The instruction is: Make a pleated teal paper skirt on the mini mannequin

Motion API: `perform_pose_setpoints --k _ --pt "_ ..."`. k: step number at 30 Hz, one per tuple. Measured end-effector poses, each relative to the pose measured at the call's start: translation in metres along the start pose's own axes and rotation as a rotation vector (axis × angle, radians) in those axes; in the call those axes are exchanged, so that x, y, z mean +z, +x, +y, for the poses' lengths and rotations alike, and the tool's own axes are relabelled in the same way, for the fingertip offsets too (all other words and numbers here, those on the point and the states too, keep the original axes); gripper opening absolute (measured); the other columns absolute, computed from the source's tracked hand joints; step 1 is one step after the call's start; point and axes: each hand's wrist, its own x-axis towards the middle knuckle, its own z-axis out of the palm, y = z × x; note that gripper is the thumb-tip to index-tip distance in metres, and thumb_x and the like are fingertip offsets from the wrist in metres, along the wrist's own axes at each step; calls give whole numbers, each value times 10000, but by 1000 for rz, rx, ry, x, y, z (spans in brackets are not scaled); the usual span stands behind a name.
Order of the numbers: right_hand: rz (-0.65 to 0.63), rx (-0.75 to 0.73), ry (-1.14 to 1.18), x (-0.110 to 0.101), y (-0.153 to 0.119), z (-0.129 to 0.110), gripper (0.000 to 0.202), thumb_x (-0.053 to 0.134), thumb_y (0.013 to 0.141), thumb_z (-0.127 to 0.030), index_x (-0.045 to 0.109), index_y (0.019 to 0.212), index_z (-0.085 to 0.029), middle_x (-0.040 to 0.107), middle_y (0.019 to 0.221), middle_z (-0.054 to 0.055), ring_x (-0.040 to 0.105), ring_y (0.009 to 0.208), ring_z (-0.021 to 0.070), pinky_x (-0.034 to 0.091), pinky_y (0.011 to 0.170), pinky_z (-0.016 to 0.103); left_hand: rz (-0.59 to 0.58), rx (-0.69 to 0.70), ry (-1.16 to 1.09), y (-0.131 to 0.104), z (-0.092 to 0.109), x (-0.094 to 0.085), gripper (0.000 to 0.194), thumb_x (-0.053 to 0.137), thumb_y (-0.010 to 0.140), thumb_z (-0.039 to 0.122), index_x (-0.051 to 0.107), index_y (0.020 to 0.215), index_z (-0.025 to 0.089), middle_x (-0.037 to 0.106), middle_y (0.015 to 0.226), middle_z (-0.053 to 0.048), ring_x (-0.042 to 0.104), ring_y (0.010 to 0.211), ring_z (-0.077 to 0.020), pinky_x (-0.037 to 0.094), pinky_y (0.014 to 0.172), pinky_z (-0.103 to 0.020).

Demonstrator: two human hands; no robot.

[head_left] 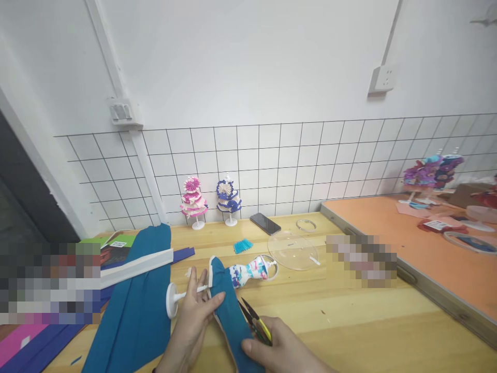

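Note:
A small dress form (248, 272), white with blue and pink splashes, lies tilted on its side with its round white base (171, 300) at the left. Around its lower end sits a teal strip (233, 311) with a pale edge, its long tail hanging toward me. My left hand (196, 313) is closed on the strip and form, thumb pressing the teal surface, fingers behind the stand. Scissors (254, 321) with dark pointed blades and a yellow handle are in my right hand (285, 344). Its thumb presses on the strip's tail; the other fingers are partly hidden.
A wide teal sheet (134, 305) and a white strip (140, 268) lie left. Two decorated dress forms, pink (193, 199) and blue (229, 197), stand at the wall. Nearby are a phone (265, 224), blue pleated piece (243, 245), clear disc (293, 251) and orange table (388, 228).

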Motion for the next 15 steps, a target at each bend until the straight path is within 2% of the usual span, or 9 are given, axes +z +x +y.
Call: perform_pose_setpoints --k 3,6,9,15 --pt "32 -67 -210 -8 -8 -16 391 455 800 -540 537 814 -158 531 689 3 499 677 150 396 671 256 11 -13 10 1 -1 -1 1082 740 596 85 42 1381 345 177 1481 -55 307 1277 -258 429 916 -357" --pt "84 -56 -439 -17 -16 -31 396 266 883 -518 460 789 -186 474 613 -21 493 633 151 385 646 264 2 -18 9 2 -2 -2 1086 741 599 97 28 1384 332 175 1481 -62 318 1272 -256 428 918 -349" --pt "146 -55 -615 -23 -19 -41 360 241 897 -492 416 762 -208 426 624 -32 450 614 146 357 590 249 9 -28 3 3 -2 -2 1090 737 604 94 14 1386 325 177 1481 -62 323 1270 -258 424 924 -353" --pt "177 -158 -729 -29 -11 -50 255 300 908 -410 464 865 -220 560 739 -5 513 690 159 355 619 246 3 -48 7 -1 2 2 1101 733 609 94 -13 1388 312 127 1489 -80 346 1255 -274 411 934 -378"
